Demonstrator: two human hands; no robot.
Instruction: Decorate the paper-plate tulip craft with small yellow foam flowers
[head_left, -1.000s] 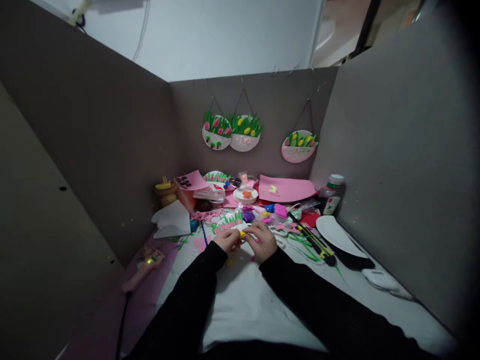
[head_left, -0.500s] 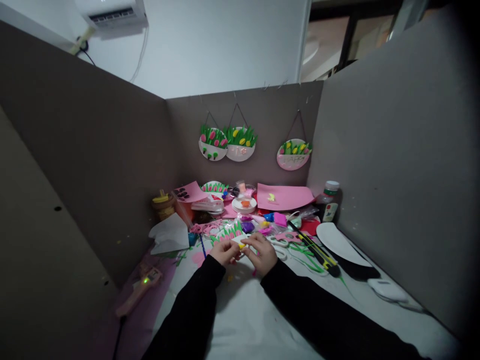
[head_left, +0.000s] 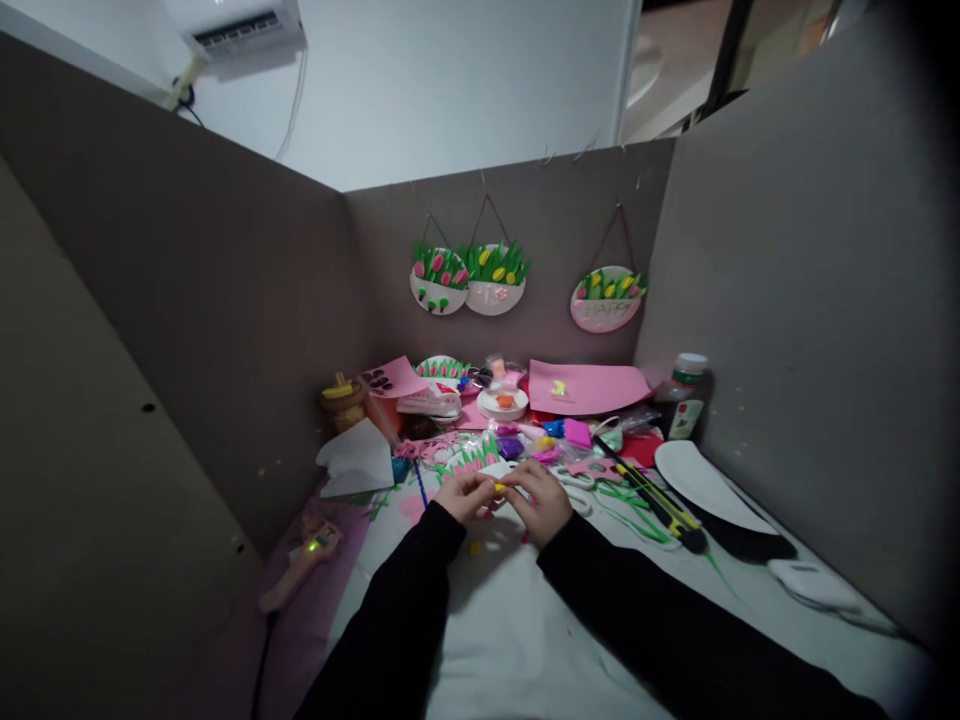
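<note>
"What sits left of the left hand (head_left: 463, 496)?"
"A brown container (head_left: 345, 410) with a yellow top (head_left: 341, 388); its contents are hidden."
"That hand?"
"Pinching a yellow piece (head_left: 500, 487) with the right hand (head_left: 543, 502); beyond, a white dish (head_left: 489, 409) holds an orange lump (head_left: 506, 401)."
"Further right?"
"Beyond the right hand, a hanging plate (head_left: 604, 320) of tulips (head_left: 609, 287) reading 'HAPPY', then a bottle (head_left: 688, 377), its label (head_left: 684, 420) illegible."

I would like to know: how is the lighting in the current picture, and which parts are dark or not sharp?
In the head view, light is dim, with blackness along the right edge; in the head view, a soft shadow lies below the left hand and right hand, and the small yellow piece shows little detail.
</note>
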